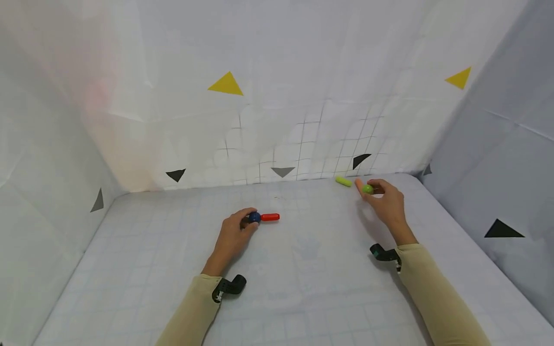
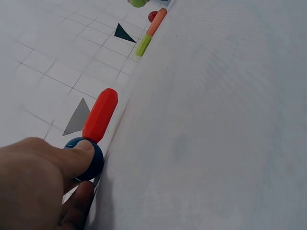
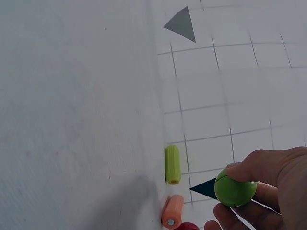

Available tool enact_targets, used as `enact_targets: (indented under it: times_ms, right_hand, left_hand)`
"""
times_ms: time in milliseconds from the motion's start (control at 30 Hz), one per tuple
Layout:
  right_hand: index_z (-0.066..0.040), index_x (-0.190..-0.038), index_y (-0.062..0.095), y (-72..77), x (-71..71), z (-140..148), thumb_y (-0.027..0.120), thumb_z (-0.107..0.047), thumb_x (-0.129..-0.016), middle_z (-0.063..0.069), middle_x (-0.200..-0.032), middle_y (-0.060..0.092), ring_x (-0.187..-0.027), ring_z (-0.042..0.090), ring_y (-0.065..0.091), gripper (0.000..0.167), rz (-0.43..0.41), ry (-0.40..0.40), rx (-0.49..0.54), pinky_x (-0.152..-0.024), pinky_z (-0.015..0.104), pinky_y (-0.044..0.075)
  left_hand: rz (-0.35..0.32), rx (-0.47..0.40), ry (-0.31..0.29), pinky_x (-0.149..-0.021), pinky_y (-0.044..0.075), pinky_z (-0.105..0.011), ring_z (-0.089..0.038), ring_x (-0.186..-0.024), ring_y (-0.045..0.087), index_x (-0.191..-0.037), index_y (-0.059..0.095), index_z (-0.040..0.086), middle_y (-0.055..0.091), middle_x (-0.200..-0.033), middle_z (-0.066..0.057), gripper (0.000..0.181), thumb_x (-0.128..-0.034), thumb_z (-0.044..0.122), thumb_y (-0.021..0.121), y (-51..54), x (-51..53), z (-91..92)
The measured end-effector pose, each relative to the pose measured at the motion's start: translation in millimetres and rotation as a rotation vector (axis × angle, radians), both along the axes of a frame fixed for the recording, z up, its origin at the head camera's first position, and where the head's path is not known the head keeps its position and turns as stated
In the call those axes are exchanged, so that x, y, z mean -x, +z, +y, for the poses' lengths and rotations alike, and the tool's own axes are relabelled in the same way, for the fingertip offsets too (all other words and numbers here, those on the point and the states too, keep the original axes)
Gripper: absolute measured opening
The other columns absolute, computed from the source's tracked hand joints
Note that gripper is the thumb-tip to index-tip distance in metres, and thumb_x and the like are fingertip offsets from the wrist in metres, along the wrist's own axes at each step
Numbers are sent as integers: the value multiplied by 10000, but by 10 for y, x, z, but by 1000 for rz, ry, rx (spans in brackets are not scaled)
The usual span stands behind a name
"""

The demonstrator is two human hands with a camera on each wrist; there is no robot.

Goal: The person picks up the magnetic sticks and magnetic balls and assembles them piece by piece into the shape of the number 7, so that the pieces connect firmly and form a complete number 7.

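In the head view my left hand (image 1: pixel 232 236) pinches a dark blue ball (image 1: pixel 255 217) between thumb and fingers. A red stick (image 1: pixel 270 217) extends from the ball toward the right, touching it. My right hand (image 1: pixel 388 204) grips a green ball (image 1: pixel 367 189) above the table near its back edge. Beside that ball lies an orange stick (image 1: pixel 358 186), partly hidden, with a yellow-green stick (image 1: pixel 343 181) to its left. The right wrist view shows the green ball (image 3: pixel 234 188) between thumb and fingers, and a red ball (image 3: pixel 187 226) at the bottom edge by the orange stick (image 3: pixel 172 212).
A white sheet covers the table (image 1: pixel 303 269), and white walls stand behind it and at both sides. Yellow, black and grey triangles mark the walls, such as a yellow one (image 1: pixel 227 84) at the back. Each wrist carries a small black camera (image 1: pixel 233 284).
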State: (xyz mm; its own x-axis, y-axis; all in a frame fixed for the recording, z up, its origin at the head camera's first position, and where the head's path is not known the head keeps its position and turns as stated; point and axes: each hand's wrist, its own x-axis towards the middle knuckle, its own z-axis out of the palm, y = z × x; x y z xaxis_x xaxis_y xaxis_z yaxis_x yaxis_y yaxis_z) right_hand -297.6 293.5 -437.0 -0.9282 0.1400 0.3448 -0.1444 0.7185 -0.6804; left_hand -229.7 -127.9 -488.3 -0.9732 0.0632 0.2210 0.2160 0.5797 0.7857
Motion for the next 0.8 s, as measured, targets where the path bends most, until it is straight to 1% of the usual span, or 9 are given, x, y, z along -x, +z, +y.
enact_targets:
  times_ms: [67,167,267,367,433,467,533,667,800]
  right_hand:
    - [35,-1295,657,-9,-10,-22,775,-56,-927,234,-1172,695,-1107,393,627,397,9,15,-4,-922,534,443]
    - [29,-1294,661,-10,-19,-66,777,-70,-932,226,-1163,699,-1097,377,634,393,18,35,-7,-886,493,470]
    - [18,-1296,668,0,-16,-113,782,-73,-929,211,-1166,705,-1079,360,644,395,26,47,-8,-834,416,486]
    - [5,-1307,673,8,-17,-157,790,-65,-922,189,-1214,703,-1076,343,655,408,29,64,-5,-790,324,484]
    - [-2,-1315,674,8,-19,-186,795,-60,-918,176,-1245,697,-1081,336,656,419,24,70,2,-772,290,478]
    - [1,-1320,673,8,-19,-203,797,-58,-916,176,-1258,693,-1082,336,656,427,19,74,7,-773,291,482]
    - [14,-1322,668,8,-23,-242,801,-54,-912,188,-1275,683,-1084,349,655,436,11,85,13,-800,333,497]
    - [22,-1296,662,-17,-14,-319,797,-63,-920,218,-1302,654,-1086,370,647,408,-16,115,-6,-875,468,512]
    - [13,-1266,669,-60,0,-390,790,-62,-925,220,-1260,666,-1092,365,649,369,-33,148,-22,-883,513,538]
  left_hand:
    - [3,2,-1,-878,533,-405,-218,-967,614,-1351,684,142,696,-1137,-71,380,-979,117,751,0,-1,-5]
    - [5,6,-3,-867,529,-403,-215,-959,612,-1353,684,142,698,-1122,-67,382,-977,120,754,-1,0,-8]
    - [3,3,-3,-864,527,-404,-216,-958,608,-1357,682,139,696,-1113,-66,388,-977,122,757,-6,7,-8]
    - [-1,0,-1,-867,530,-405,-217,-958,606,-1357,683,141,694,-1116,-67,394,-972,117,761,-6,11,-8]
    - [-2,0,-1,-863,532,-403,-217,-955,607,-1358,681,138,696,-1117,-67,397,-970,115,762,-10,14,-8]
    - [-1,1,-1,-861,533,-400,-212,-953,608,-1359,681,139,697,-1117,-65,397,-971,117,763,-12,16,-9]
    - [3,1,-2,-854,533,-394,-205,-948,610,-1361,680,138,699,-1119,-61,400,-970,122,765,-16,19,-9]
    - [13,-6,-3,-845,536,-391,-202,-939,617,-1358,681,128,704,-1114,-57,400,-968,121,767,-11,20,-10]
    - [5,-9,-2,-845,538,-392,-210,-936,614,-1354,682,123,704,-1103,-61,395,-968,114,765,1,13,-12]
